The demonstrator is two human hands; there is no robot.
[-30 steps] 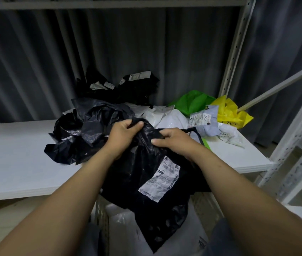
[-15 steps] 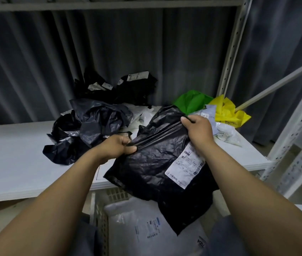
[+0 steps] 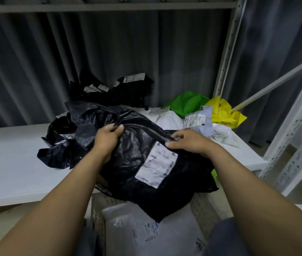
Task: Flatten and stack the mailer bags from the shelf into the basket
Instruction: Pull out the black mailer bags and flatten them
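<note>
A large black mailer bag (image 3: 137,157) with a white shipping label hangs over the shelf's front edge, above the basket (image 3: 98,213). My left hand (image 3: 107,139) grips the bag's upper left edge with curled fingers. My right hand (image 3: 187,141) pinches a fold of its upper right edge beside the label. A white mailer bag (image 3: 146,235) with a small label lies flat inside the basket below.
On the white shelf (image 3: 13,157) lies a heap of crumpled black bags (image 3: 68,133), with more black bags (image 3: 113,89) behind. White, grey, green (image 3: 187,104) and yellow bags (image 3: 224,113) pile at the right by the metal upright (image 3: 227,47).
My right hand has come down and inward from the bag's far top corner to a fold near the label. The left hand has shifted up and right, and the bag hangs more spread.
</note>
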